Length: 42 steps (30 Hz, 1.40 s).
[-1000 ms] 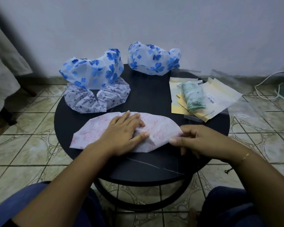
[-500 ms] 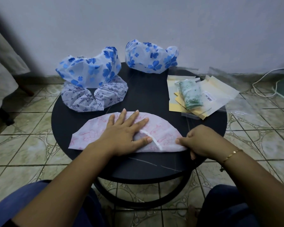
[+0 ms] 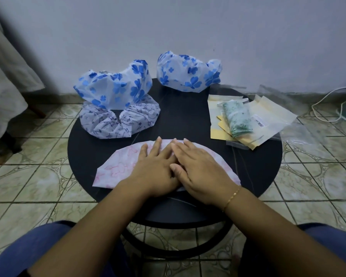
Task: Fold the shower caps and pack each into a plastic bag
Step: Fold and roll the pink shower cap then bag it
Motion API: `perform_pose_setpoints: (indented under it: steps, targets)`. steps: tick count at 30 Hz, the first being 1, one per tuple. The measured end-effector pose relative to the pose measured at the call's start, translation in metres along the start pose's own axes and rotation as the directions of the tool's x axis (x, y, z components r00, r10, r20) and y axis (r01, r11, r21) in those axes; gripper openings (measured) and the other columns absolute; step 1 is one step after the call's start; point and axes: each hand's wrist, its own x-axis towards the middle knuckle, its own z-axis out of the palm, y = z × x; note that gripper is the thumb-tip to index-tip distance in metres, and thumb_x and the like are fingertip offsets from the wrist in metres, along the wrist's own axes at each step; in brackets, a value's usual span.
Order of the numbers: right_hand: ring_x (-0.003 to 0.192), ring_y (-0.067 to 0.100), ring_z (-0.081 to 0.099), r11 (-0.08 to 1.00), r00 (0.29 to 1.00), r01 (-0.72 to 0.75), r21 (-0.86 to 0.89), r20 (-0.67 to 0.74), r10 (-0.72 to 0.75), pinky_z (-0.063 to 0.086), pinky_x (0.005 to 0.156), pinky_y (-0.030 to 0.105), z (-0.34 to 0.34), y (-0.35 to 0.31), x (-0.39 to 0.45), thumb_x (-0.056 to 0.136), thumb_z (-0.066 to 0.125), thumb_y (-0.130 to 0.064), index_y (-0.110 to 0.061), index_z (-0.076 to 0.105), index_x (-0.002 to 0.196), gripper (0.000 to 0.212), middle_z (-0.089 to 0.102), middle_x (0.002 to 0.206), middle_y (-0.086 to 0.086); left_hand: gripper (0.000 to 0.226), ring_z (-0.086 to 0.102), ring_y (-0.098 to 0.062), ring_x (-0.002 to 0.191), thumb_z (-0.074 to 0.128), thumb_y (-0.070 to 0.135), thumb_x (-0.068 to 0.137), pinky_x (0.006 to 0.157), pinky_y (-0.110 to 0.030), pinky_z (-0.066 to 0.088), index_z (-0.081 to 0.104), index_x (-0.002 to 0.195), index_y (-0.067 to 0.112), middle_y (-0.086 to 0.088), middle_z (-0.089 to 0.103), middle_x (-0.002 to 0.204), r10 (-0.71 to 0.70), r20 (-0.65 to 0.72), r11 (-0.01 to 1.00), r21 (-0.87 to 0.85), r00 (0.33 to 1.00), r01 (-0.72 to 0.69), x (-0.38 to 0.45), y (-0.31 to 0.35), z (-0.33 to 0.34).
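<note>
A pink-patterned shower cap (image 3: 116, 168), folded into a half-round with its long axis running left to right and its curved edge pointing away from the person, is being pressed flat near the front edge of the round black tabletop (image 3: 180, 120) by the left hand (image 3: 154, 168) and the right hand (image 3: 200, 170), both laid palm-down side by side with fingers straight. Two blue-flowered shower caps (image 3: 116, 88) (image 3: 188, 73) and a grey-patterned one (image 3: 120, 122) are being left puffed up at the far side. At the right, a rolled green cap in a plastic bag (image 3: 238, 118) is lying on more flat bags (image 3: 272, 116).
</note>
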Motion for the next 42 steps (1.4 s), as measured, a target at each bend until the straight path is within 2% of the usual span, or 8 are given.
perform_pose_setpoints:
  steps: [5,9,17,22,28,32,38,42]
  targets:
    - [0.144,0.006,-0.007,0.99,0.982,-0.138,-0.035,0.127,0.141,-0.003,0.117,0.026,0.01,0.01,0.004,0.077,-0.003,-0.067,-0.022,-0.002,0.15,0.086,-0.004,0.159,-0.003,0.064,-0.019,-0.024,0.144,0.021,0.05,0.094,0.115,-0.053,-0.005,-0.01,0.148,0.037,0.01,-0.015,0.157,0.007,-0.01,1.0,-0.013,1.0,-0.007,0.002,0.0,0.001]
    - [0.144,0.004,-0.009,0.979,0.961,-0.203,-0.026,0.187,0.204,-0.004,0.118,0.029,0.008,0.011,0.005,0.096,0.016,-0.054,-0.025,-0.003,0.15,0.064,-0.005,0.159,-0.004,0.068,-0.018,-0.017,0.144,0.014,0.058,0.087,0.117,-0.043,-0.008,-0.007,0.148,0.037,0.011,-0.013,0.157,0.01,-0.048,0.998,-0.069,0.999,-0.013,0.0,-0.009,0.002]
    - [0.144,0.009,-0.01,0.972,0.948,-0.201,-0.119,0.226,0.223,-0.006,0.117,0.033,0.008,0.011,0.006,0.087,0.008,-0.068,-0.034,0.002,0.149,0.071,-0.007,0.159,-0.001,0.1,-0.01,-0.011,0.145,-0.013,0.078,0.063,0.114,-0.028,-0.008,0.002,0.15,0.032,0.005,-0.01,0.158,-0.111,-0.225,0.994,-0.046,0.968,0.103,-0.023,-0.036,0.004]
    - [0.145,0.011,-0.008,0.972,0.933,-0.22,-0.087,0.271,0.236,-0.004,0.118,0.034,-0.002,0.009,0.005,0.074,0.002,-0.077,-0.034,0.004,0.149,0.087,-0.005,0.159,0.0,0.077,0.027,-0.016,0.138,0.016,0.068,0.078,0.105,-0.038,0.018,0.041,0.14,0.032,0.007,0.031,0.152,-0.332,-0.462,0.941,-0.225,0.822,0.254,-0.053,-0.071,0.002]
    - [0.144,0.017,0.013,0.954,0.955,-0.257,-0.157,0.112,0.276,0.017,0.113,0.037,-0.007,-0.008,0.014,0.068,0.0,-0.081,-0.03,0.032,0.144,0.096,0.012,0.158,0.004,0.04,0.044,-0.021,0.112,0.046,0.059,0.087,0.092,-0.038,0.026,0.068,0.099,0.028,0.004,0.052,0.108,-0.595,-0.458,0.801,-0.402,0.66,0.443,-0.074,-0.091,0.006]
    - [0.141,0.02,0.021,0.963,0.982,-0.186,-0.197,-0.069,0.176,0.024,0.106,0.039,0.004,-0.025,0.025,0.071,-0.003,-0.079,-0.03,0.041,0.139,0.095,0.023,0.155,0.002,0.031,0.047,-0.019,0.099,0.054,0.054,0.084,0.083,-0.034,0.025,0.066,0.078,0.026,0.009,0.045,0.092,-0.58,-0.49,0.81,-0.433,0.65,0.396,-0.077,-0.091,0.015]
    - [0.145,0.016,-0.013,0.97,0.972,-0.104,-0.217,0.183,0.145,-0.003,0.114,0.05,0.024,-0.029,0.034,0.052,-0.03,-0.082,-0.047,-0.003,0.145,0.103,-0.01,0.158,-0.008,0.022,0.051,-0.013,0.083,0.061,0.047,0.083,0.077,-0.033,0.031,0.057,0.069,0.03,0.014,0.057,0.077,-0.565,-0.501,0.772,-0.602,0.656,0.205,-0.074,-0.089,0.016]
    - [0.144,0.017,-0.015,0.959,0.965,-0.111,-0.262,0.2,0.167,-0.006,0.113,0.052,0.029,-0.028,0.036,0.05,-0.031,-0.082,-0.047,-0.007,0.144,0.103,-0.014,0.157,-0.008,0.02,0.055,-0.001,0.065,0.065,0.042,0.082,0.063,-0.021,0.042,0.061,0.071,0.026,0.007,0.065,0.07,-0.606,-0.392,0.567,-0.823,0.692,0.031,-0.077,-0.087,0.009]
